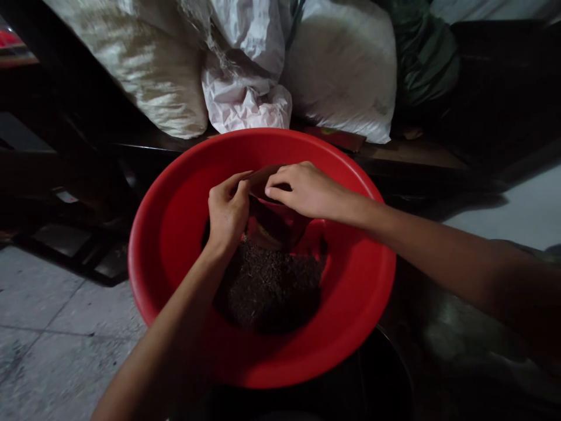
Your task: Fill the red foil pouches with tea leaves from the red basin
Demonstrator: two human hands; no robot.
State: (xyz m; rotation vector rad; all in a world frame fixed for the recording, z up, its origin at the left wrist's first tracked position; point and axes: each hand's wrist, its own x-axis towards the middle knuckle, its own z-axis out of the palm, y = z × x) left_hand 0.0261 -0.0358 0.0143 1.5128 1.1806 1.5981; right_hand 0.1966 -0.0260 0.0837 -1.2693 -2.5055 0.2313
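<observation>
A large red basin (175,327) holds a heap of dark, loose, crumbly material (276,286). Over its far half, both hands are at a dark reddish bag or packet (272,225) standing on the heap. My left hand (228,210) pinches the bag's left upper edge between thumb and fingers. At the bag's upper right rim is my right hand (302,190), its fingers curled and thumb close to them. The bag's mouth faces up between the hands, and its inside is in shadow.
Behind the basin, a cream sack (153,70), a crumpled white bag (248,105) and a full white sack (344,70) rest on a dark wooden ledge (412,153). A dark green sack (425,58) is at back right. Grey tiled floor (65,327) shows at left.
</observation>
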